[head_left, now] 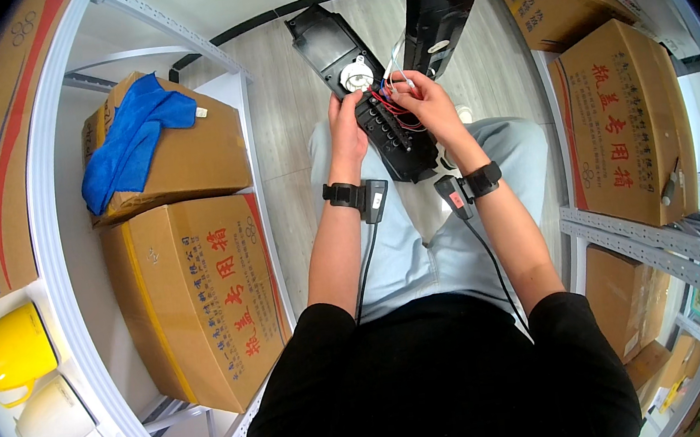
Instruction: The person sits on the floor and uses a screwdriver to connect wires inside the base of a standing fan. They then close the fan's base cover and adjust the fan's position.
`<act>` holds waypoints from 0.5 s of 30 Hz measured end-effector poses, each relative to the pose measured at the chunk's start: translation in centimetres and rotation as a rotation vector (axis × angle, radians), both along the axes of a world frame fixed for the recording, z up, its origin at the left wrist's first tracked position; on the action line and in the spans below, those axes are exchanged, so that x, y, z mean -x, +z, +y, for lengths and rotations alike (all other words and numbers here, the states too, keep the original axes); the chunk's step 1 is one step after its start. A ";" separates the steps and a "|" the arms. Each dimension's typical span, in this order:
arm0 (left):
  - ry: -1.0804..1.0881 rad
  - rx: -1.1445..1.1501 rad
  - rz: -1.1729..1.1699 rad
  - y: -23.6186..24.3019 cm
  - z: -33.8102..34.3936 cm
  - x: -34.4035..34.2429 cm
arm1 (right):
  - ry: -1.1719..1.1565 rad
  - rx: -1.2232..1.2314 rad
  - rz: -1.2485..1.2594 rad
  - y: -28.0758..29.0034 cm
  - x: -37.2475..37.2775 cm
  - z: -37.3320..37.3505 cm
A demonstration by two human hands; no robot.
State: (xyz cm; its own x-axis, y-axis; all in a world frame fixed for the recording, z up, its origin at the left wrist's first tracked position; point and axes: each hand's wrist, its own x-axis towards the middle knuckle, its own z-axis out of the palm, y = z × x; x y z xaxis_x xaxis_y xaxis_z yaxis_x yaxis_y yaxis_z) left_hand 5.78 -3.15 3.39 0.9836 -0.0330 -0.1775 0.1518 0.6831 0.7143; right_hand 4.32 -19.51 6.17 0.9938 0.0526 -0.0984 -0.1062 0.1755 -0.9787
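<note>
A long black housing [321,36] lies angled across the space between my knees, its inner side up, with a round white component [355,74] and a row of black parts along it. My left hand [347,128] grips the housing's left edge, thumb near the white component. Red, blue and white wires [391,107] trail over the housing. My right hand [423,102] has its fingers closed on some of these wires above the housing. A tall black unit [439,14] stands just beyond my right hand, with white wires running toward it.
Shelving [227,53] with cardboard boxes [192,305] flanks me on both sides. A blue cloth [121,145] lies on a left box. Yellow [11,348] and white [54,420] mugs sit at lower left. More boxes [624,122] fill the right shelves. Grey flooring [267,98] lies underneath.
</note>
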 end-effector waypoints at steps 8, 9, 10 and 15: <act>-0.005 -0.011 0.006 0.5 -0.2 0.2 | -0.032 0.218 -0.030 -0.4 0.1 -0.1; -0.006 -0.014 0.004 0.7 -0.4 0.3 | -0.054 0.242 -0.048 -0.3 0.1 -0.1; -0.008 -0.018 0.002 0.8 -0.5 0.3 | -0.076 0.266 -0.066 -0.2 0.1 -0.1; -0.047 -0.010 -0.006 0.9 -0.4 0.5 | -0.225 0.542 -0.195 2.2 0.3 1.7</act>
